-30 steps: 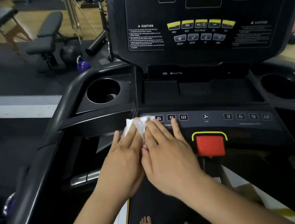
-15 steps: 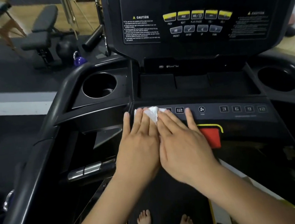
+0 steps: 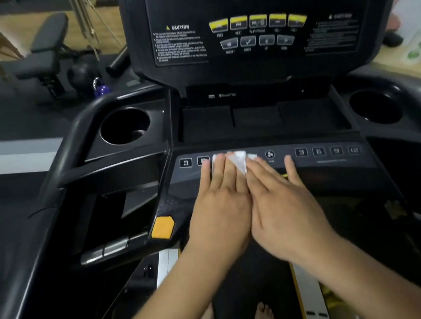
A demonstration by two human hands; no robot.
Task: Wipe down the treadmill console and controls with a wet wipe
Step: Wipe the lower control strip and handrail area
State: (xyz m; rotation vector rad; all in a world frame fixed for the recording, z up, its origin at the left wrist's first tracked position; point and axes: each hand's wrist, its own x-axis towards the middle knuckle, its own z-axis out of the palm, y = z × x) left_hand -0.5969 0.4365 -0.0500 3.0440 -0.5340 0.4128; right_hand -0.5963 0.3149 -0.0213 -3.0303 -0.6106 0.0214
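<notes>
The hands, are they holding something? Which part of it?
Nothing is gripped. The left hand and right hand press a white wet wipe flat onto the button strip with straight fingers, covering its lower part.

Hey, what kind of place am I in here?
Probably a gym or home workout room: a treadmill console in front, with a padded weight bench and a purple kettlebell on the floor behind it.

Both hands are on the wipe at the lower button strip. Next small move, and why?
Probably slide the crumpled white wet wipe rightward along the dark lower button strip. The left hand and right hand press it flat over the left number keys, while the round fan button and the right row of four number keys sit uncovered just beyond it.
</notes>
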